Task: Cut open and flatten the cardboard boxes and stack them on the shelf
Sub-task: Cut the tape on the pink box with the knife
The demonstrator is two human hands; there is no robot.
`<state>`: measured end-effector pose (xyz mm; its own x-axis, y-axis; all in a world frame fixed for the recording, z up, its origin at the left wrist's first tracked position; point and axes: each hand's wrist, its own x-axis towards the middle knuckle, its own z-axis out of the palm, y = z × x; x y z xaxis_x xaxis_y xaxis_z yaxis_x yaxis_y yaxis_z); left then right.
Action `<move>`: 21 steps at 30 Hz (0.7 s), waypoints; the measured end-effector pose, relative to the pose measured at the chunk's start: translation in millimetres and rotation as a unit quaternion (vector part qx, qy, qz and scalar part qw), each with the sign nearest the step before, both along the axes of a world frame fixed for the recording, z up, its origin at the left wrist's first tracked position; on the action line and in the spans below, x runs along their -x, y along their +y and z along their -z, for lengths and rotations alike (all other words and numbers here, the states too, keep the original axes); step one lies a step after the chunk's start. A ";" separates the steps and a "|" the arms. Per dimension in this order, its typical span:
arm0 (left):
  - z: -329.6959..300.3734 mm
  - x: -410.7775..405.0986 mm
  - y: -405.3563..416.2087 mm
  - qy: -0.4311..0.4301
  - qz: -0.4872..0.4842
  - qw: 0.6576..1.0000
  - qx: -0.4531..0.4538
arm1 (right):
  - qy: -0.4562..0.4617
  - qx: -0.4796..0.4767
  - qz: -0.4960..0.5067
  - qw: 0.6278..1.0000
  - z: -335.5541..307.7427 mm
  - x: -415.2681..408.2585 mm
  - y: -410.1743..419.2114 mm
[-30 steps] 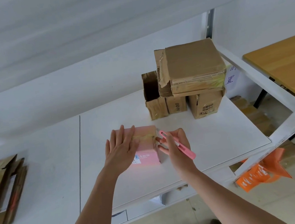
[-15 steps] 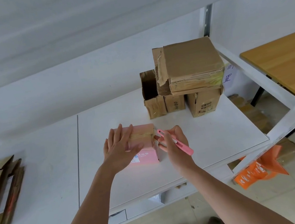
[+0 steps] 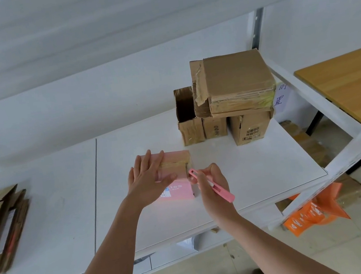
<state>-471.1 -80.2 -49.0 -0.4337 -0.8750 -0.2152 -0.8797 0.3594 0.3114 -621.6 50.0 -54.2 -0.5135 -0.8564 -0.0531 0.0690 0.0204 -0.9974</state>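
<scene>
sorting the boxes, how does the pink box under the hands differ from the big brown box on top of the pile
The pink box is small and sits directly on the shelf; the big brown box is larger and rests on other boxes. The pink box is held by a hand; the brown box is untouched. Both are taped.

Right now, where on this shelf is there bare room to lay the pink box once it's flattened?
Bare shelf runs between the flattened stack at the left end and the pink box. A smaller patch lies right of the box, in front of the brown boxes. The back right is crowded.
</scene>
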 end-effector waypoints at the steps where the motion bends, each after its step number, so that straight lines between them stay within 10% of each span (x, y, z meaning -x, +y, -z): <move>1: 0.5 -0.3 0.3 0.004 0.001 1.000 0.000 | -0.002 -0.001 -0.001 1.000 -0.4 -0.3 1.0; 15: -4.0 -2.1 5.4 0.139 -0.034 0.990 0.010 | 0.212 0.015 -0.052 0.976 0.4 64.7 27.8; 21: -5.3 -4.3 12.0 0.212 -0.040 0.976 0.034 | 0.613 -0.156 -0.070 0.771 47.3 124.0 20.4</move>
<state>-466.8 -68.1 -43.7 -0.4010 -0.9156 0.0294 -0.7026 0.3279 0.6315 -745.6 70.4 -101.5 -0.2444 -0.9519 0.1846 -0.9469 0.1933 -0.2567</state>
